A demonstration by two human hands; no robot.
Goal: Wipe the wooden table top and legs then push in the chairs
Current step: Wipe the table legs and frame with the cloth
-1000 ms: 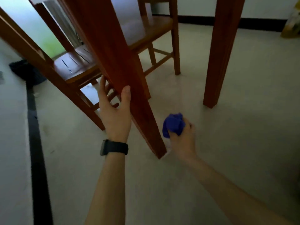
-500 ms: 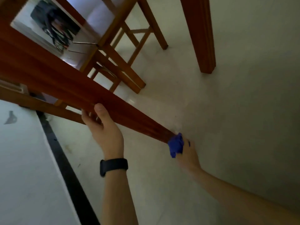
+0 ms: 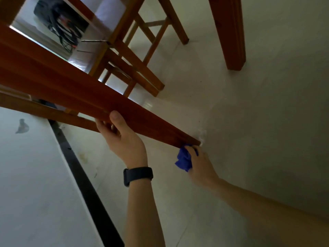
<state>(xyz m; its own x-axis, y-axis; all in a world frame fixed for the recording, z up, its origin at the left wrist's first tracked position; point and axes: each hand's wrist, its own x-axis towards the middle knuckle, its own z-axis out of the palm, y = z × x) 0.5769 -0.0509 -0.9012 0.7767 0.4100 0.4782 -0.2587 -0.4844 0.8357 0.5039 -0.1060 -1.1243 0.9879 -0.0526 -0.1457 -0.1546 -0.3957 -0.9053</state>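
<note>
Seen from low down, a person's left hand [image 3: 124,139], with a black wristband [image 3: 138,175], gripped the near wooden counter leg [image 3: 106,104], thumb on its face and fingers curled behind. The right hand [image 3: 201,166] clutched a bunched blue cloth [image 3: 184,160], pressed against the foot of that leg where it met the pale floor [image 3: 267,122]. The work appeared to be at the leg-wiping stage. A second leg [image 3: 229,32] stood well apart, the counter top was out of view, and a wooden chair [image 3: 135,68] probably awaited pushing in. No container showed plainly; a dark bag-like shape [image 3: 53,13] with cords lay far back, contents unclear.
</note>
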